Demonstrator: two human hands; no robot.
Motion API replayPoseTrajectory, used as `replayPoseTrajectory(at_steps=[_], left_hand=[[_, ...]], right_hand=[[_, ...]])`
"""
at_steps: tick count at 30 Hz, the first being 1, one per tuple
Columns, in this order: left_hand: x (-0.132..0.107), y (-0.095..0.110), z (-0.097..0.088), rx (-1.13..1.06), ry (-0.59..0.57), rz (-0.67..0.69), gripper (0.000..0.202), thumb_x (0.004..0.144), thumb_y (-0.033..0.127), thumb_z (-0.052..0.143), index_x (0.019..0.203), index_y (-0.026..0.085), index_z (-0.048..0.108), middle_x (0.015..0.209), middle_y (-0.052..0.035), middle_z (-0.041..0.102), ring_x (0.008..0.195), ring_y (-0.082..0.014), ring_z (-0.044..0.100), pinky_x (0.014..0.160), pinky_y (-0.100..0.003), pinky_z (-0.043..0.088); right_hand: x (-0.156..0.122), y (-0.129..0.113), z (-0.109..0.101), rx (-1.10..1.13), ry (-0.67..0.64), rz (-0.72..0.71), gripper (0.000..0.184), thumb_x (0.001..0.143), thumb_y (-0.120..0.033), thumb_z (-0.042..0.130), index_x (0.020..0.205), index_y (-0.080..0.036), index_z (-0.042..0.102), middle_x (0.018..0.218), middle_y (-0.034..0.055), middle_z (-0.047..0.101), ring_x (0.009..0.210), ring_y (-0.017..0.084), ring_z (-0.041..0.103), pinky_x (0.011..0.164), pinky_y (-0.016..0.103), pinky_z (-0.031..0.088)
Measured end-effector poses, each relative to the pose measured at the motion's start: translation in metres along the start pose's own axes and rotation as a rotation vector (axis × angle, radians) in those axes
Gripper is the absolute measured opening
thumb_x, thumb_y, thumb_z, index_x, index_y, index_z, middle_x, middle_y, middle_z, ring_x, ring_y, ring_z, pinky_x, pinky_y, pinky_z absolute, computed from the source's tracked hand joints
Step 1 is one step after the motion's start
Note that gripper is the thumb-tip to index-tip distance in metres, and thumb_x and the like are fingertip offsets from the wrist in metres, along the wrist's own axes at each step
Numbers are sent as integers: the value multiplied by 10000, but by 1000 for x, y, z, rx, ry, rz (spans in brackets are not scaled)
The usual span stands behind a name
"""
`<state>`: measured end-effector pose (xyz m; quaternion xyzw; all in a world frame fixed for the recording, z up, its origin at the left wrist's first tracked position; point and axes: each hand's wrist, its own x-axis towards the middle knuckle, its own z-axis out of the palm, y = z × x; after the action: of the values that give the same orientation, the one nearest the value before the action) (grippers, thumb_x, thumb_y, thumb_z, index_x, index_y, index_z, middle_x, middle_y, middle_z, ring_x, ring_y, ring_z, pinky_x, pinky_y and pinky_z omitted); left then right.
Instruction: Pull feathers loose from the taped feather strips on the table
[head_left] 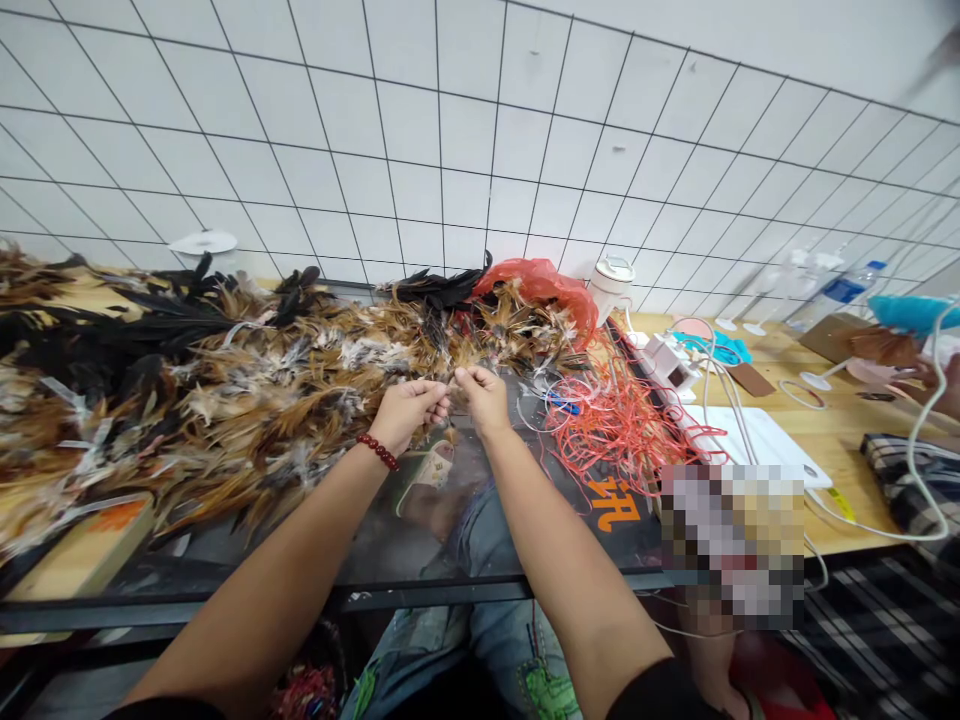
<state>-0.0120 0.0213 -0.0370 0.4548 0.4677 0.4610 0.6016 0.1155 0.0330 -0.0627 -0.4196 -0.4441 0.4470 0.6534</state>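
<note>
My left hand (409,410), with a beaded bracelet (377,452) at the wrist, is closed in a pinch. Close beside it, my right hand (485,400) also pinches with thumb and fingers. Whatever lies between the fingertips is too small to make out. Both hands hover over the dark glossy tabletop (367,550), at the near edge of a heap of brown and white feathers (255,390). Long black feathers (82,340) lie at the left. A tangle of red strings (600,425) spreads to the right of my right hand, with a small blue object (564,402) among it.
Behind the feathers are a red plastic bag (536,285) and a lidded white cup (611,285). Rightward lie a charger and cables (671,365), a white board (784,450) and a bottle (851,285). Another person's hand (946,385) shows at the right edge. A wire grid (442,135) backs the table.
</note>
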Motion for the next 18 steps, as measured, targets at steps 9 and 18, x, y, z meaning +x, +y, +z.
replayPoseTrajectory(at_steps=[9,18], left_hand=[[1,1,0,-154,104,55,337,549,333,820,731,91,672,607,-31,647,493,-87,569,501,-212,477],[0,-2,2,-111,34,33,422,492,386,856,754,88,711,673,-57,683,520,-98,587,518,-231,493]], right_hand=[[2,-1,0,143,107,44,237,629,-392,729,633,-161,677,626,-25,594,609,91,487,629,240,389],[0,-4,-1,0,2,-57,170,666,-368,722,659,-198,735,725,3,644,744,134,566,779,298,433]])
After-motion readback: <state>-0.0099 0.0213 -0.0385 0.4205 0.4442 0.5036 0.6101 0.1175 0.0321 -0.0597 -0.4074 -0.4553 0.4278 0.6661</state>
